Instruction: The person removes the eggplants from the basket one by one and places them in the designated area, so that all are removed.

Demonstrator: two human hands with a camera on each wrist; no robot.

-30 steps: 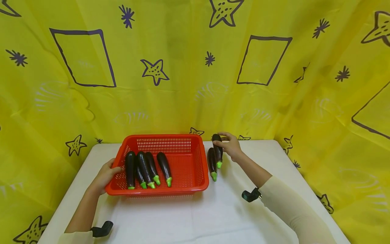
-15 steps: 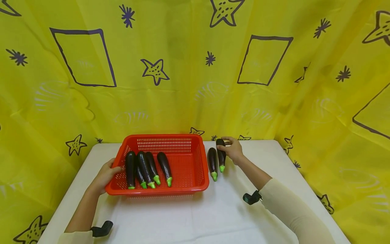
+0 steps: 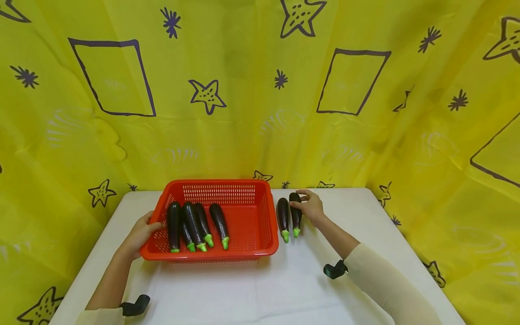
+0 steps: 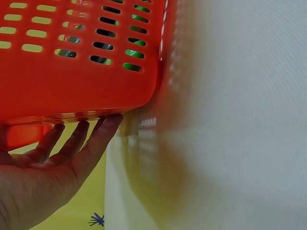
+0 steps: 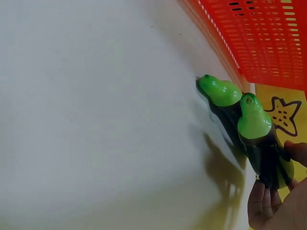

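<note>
A red slotted plastic basket [image 3: 244, 228] stands on the table, with several dark eggplants [image 3: 219, 221] with green stems lying in its left and middle part. My left hand [image 3: 141, 232] holds the basket's left side, thumb over the rim; in the left wrist view its fingers [image 4: 91, 148] press the outside of the wall. To the right of the basket, my right hand [image 3: 312, 207] pinches an eggplant [image 3: 296, 220] near its rounded end, stem toward me. Another eggplant [image 3: 283, 215] lies between that one and the basket. The right wrist view shows the held eggplant [image 5: 256, 124] partly overlapping its neighbour [image 5: 223, 93].
A white cloth covers the table [image 3: 252, 293]. Behind and on both sides hangs a yellow curtain [image 3: 243, 144] printed with stars and frames, close to the table's back edge. Each wrist carries a small black camera [image 3: 335, 269].
My right hand has moved right and toward me with the eggplant, opening a gap from the neighbouring eggplant. The left hand and basket have stayed in place.
</note>
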